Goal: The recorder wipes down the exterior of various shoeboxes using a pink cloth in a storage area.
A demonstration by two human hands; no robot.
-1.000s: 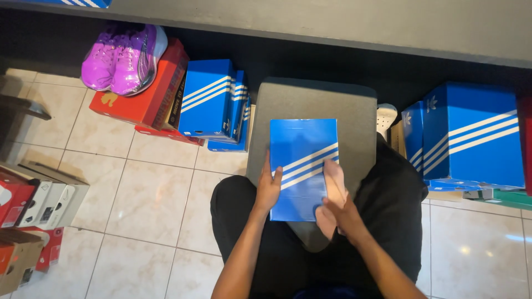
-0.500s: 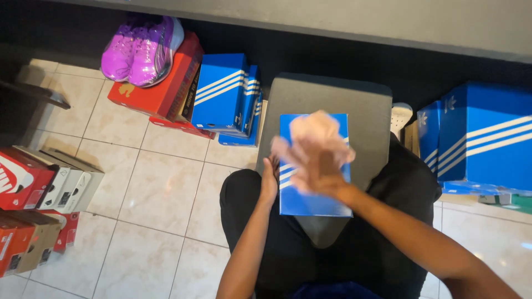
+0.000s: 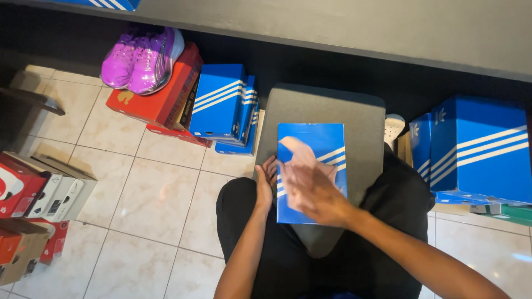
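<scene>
Lowered since before, right hand [image 3: 313, 191] sweeps, seemingly wiping, blue shoebox [image 3: 310, 166].

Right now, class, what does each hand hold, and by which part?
Left hand steadies the blue shoebox by its left edge; right hand lies blurred across its lid.

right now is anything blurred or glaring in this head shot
Head view: the right hand is smeared by motion blur over the blue shoebox, and the left hand at the box's edge is sharper; the back under the grey shelf lies in deep shadow; soft glare shows on the floor tiles; the purple sneakers stay sharp.
</scene>
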